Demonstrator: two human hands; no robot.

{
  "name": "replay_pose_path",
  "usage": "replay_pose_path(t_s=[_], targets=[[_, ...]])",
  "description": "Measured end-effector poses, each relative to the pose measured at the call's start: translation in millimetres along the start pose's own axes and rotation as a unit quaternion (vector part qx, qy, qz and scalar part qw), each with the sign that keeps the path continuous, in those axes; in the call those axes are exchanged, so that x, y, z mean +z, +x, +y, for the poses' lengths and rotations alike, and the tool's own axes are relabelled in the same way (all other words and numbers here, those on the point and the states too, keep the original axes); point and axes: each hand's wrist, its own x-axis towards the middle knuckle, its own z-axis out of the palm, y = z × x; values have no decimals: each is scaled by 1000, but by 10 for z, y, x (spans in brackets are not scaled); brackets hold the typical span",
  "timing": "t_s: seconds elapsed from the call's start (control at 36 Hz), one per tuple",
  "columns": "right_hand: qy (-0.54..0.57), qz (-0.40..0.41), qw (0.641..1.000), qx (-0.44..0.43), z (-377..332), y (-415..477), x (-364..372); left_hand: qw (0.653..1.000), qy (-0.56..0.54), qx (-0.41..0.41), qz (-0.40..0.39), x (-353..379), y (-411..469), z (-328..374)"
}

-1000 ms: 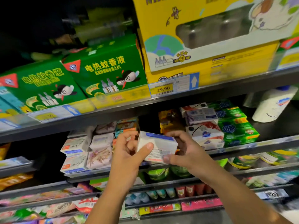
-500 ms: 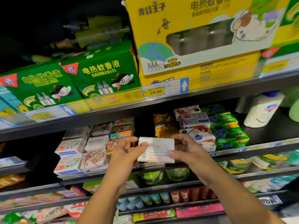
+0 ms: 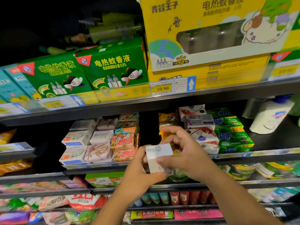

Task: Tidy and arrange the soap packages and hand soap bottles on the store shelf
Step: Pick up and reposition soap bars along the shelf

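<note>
White cardboard, a small rectangular soap box (image 3: 158, 158), just one, gripped by both hands in front of the middle shelf (image 3: 253, 155): left hand (image 3: 139, 169) curled beneath, right hand (image 3: 183, 155) pinching its top. Light, stiff, crushable, I'd say; hold the edges. One white hand soap bottle (image 3: 269, 117) stands far right.

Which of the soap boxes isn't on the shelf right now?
The white soap box, gripped in front of the shelves by the left hand and right hand; the other soap packages sit stacked on the middle shelf.
</note>
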Motion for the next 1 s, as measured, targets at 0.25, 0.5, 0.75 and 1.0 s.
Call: replay_pose_path(t_s=[0.25, 0.5, 0.75, 1.0], targets=[[164, 68, 983, 37, 21, -19, -136, 982, -145, 58, 102, -158, -6, 189], [54, 25, 982, 179, 69, -81, -19, 982, -120, -124, 72, -178, 112, 206], [232, 24, 963, 135, -84, 14, -158, 992, 5, 124, 28, -397, 152, 288], [119, 62, 991, -11, -154, 188, -176, 976, 22, 210, -44, -448, 178, 311]])
